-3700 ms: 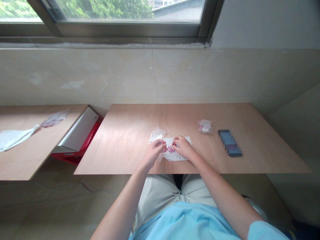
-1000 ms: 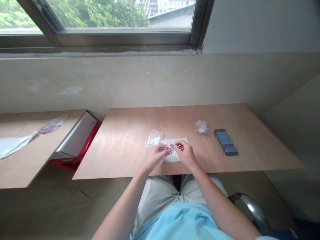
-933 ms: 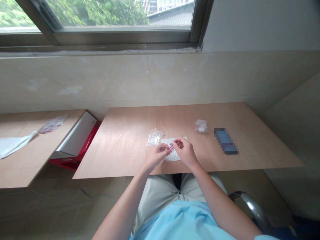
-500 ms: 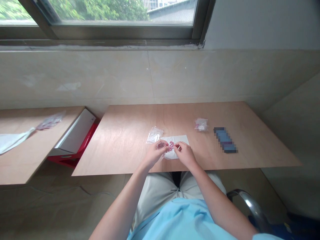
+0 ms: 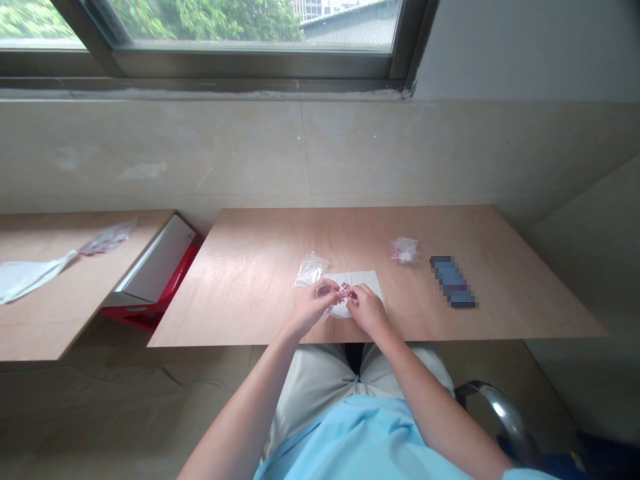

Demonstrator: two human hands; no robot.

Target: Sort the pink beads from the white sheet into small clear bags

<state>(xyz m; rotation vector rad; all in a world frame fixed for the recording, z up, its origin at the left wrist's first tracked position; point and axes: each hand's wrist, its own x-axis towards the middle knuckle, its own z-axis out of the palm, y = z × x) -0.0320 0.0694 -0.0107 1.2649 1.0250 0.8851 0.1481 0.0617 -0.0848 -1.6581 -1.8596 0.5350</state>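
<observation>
Small red-pink beads [image 5: 345, 289] lie in a little pile on a white sheet [image 5: 371, 281], between my two hands. My left hand [image 5: 311, 305] comes in from the left, its fingertips pinched on a thin pale string [image 5: 325, 291] that curves in a loop over the fingers. Opposite it, my right hand [image 5: 369, 309] has its thumb and fingers closed together at the edge of the beads. Whatever sits in that pinch is too small to make out. The fingertips of both hands are close to each other, a short gap apart.
Behind my left hand lies a clear plastic bag [image 5: 313, 269]. A small bag with pink and white contents [image 5: 405, 250] and a blurred-out phone-like object [image 5: 453, 282] are to the right. The wooden table [image 5: 240, 267] ends near my lap; a chair armrest [image 5: 500, 407] is at right.
My right hand's fingers have shifted slightly at the beads and curled in more. The left hand keeps its hold on the string. The whole view has moved a little.
</observation>
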